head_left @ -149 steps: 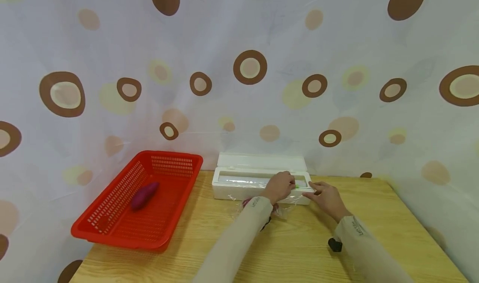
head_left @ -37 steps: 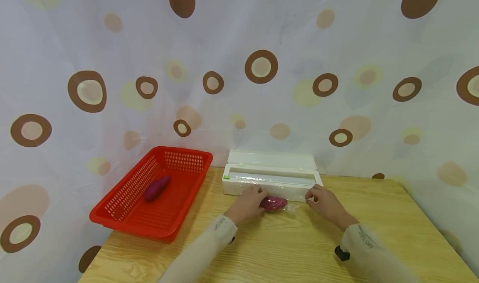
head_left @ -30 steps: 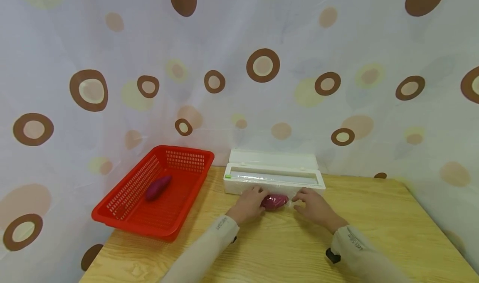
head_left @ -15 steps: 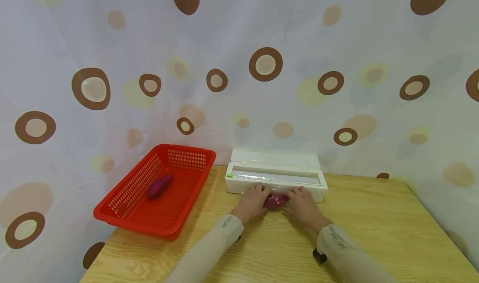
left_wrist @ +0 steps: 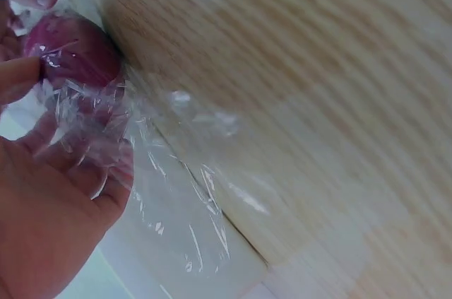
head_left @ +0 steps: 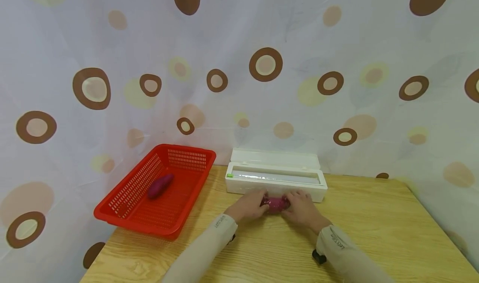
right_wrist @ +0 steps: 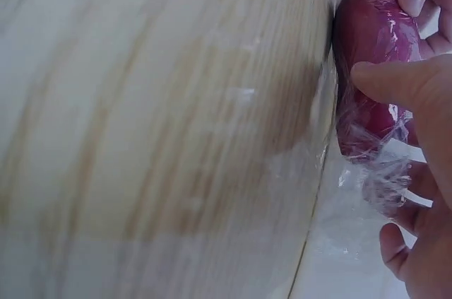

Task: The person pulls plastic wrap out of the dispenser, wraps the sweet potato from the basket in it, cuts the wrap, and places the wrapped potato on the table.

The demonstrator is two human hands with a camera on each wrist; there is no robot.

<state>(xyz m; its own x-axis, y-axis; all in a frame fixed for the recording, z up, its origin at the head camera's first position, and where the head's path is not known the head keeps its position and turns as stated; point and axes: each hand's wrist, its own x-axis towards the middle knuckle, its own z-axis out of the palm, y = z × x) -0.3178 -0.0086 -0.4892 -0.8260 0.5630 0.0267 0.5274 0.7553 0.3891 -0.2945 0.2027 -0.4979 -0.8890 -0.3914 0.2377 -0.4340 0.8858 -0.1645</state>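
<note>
In front of an open white box (head_left: 239,187), low at a pale wooden table (head_left: 273,249): a purple vegetable (head_left: 275,205), long and rounded, set crosswise and wrapped in glossy clear film (right_wrist: 387,179). At one end, the left hand (head_left: 248,206), thumb and fingers curled round and gripping it. At the other end, the right hand (head_left: 300,208), also gripping — in the right wrist view, thumb on the purple side, crumpled film bunched near the fingers. In the left wrist view, more loose film, creased and see-through, spread over the box front and the wood. Too hidden to tell: whether resting on the table or held just above.

In the box's long slot, a pale roll (head_left: 275,177); at its left end, a small green tab (head_left: 230,175); behind, a raised lid (head_left: 275,158). Farther left, well apart, a red perforated basket (head_left: 134,228) with a second purple vegetable (head_left: 160,186) inside. On both arms, beige sleeves (head_left: 203,249). Behind everything — a white sheet (head_left: 224,33) with brown, peach and yellow spots.
</note>
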